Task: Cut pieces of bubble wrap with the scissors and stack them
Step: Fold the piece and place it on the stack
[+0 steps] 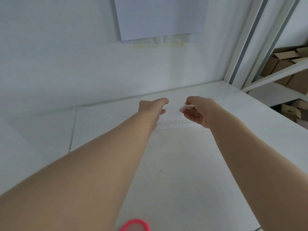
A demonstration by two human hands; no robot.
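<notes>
A small clear piece of bubble wrap [174, 121] lies on the white table [175, 172] close to the back wall. My left hand [152, 108] is at its left edge, thumb and a fingertip curled toward it. At the right edge, my right hand [199, 112] pinches the wrap's upper corner with curled fingers. The wrap looks stacked or layered, but blur hides how many pieces. Only a pink handle loop of the scissors [135, 225] shows, at the bottom edge of the view near my left forearm; their blades are out of sight.
A faint glint of more clear wrap [103, 114] runs along the table by the wall on the left. A white sheet [160, 17] is taped to the wall above. On the right, a metal shelf frame [246, 47] holds cardboard boxes [283, 67]; the table edge [283, 117] falls off there.
</notes>
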